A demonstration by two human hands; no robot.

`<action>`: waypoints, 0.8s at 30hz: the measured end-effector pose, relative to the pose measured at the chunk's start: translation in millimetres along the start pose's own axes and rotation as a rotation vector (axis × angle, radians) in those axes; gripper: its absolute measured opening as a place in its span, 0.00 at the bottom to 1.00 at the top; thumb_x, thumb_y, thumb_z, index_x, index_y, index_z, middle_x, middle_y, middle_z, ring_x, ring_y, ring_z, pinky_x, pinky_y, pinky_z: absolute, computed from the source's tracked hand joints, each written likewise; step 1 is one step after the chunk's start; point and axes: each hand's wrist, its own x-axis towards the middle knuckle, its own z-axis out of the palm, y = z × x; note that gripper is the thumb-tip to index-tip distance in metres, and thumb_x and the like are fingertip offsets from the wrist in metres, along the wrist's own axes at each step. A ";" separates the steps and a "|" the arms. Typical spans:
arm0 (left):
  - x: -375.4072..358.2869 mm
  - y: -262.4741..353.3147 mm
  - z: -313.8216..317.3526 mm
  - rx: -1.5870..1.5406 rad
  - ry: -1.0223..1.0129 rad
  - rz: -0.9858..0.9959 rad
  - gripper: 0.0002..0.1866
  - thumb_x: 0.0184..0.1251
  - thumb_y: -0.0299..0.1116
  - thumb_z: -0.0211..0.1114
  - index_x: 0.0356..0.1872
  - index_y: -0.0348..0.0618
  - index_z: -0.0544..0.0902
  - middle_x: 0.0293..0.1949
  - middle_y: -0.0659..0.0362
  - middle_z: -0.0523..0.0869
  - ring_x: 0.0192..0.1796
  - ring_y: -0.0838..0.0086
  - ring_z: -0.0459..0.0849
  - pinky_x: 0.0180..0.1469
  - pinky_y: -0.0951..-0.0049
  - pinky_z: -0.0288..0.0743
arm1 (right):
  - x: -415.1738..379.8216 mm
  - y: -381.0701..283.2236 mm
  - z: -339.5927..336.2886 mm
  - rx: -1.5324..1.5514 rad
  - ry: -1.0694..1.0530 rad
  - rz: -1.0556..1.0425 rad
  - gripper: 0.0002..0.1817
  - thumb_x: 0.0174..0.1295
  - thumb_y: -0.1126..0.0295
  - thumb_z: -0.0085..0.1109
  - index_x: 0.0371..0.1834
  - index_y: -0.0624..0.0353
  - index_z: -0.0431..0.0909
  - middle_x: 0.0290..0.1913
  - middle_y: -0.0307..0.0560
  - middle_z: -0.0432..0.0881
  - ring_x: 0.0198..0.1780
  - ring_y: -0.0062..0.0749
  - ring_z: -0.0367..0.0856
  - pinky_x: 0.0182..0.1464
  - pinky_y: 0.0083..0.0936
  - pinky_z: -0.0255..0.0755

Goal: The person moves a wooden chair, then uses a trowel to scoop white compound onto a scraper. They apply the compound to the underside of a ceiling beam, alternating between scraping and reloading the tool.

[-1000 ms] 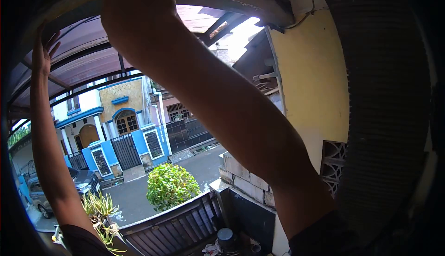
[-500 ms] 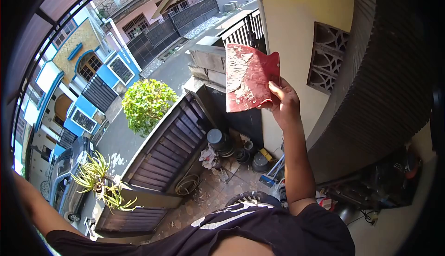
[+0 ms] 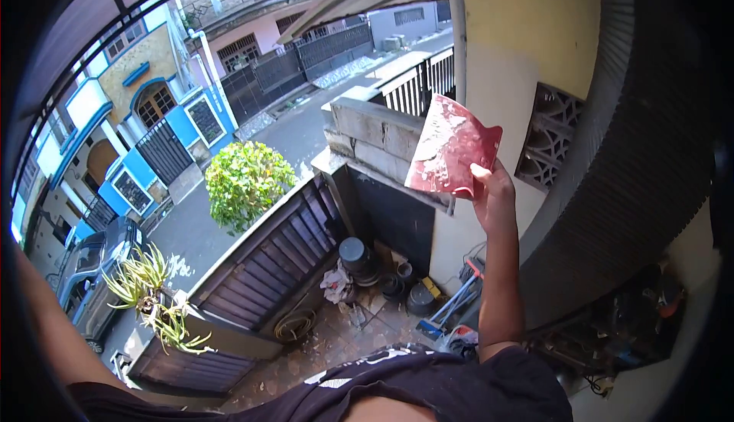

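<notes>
My right hand (image 3: 494,185) is raised in front of the wall, its fingers closed on the lower right edge of a red sheet (image 3: 453,149). Pale, flaky patches of residue cover much of the sheet's face, and its edge is curled and uneven. The thumb lies across the near side of the sheet. On the far left only my left forearm shows, stretched out toward the picture's edge; the left hand itself is outside the frame.
A slatted gate (image 3: 267,258) crosses below, beside a spiky plant (image 3: 153,292) and a round bush (image 3: 246,185). Buckets (image 3: 355,258), a coiled hose (image 3: 295,324) and a blue broom (image 3: 432,329) stand on the tiled floor. A decorative vent (image 3: 549,135) is at right.
My right hand and the red sheet have shifted right and slightly down in the view, and the sheet is turned more. The whole view has tilted and shifted too.
</notes>
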 end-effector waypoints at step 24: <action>24.9 27.2 -55.4 -0.410 -0.050 0.065 0.21 0.63 0.38 0.70 0.53 0.41 0.79 0.44 0.54 0.85 0.51 0.69 0.83 0.52 0.64 0.86 | 155.3 -345.0 398.8 -1.445 0.162 -1.653 0.22 0.52 0.80 0.53 0.53 0.60 0.77 0.39 0.59 0.84 0.44 0.53 0.83 0.51 0.44 0.76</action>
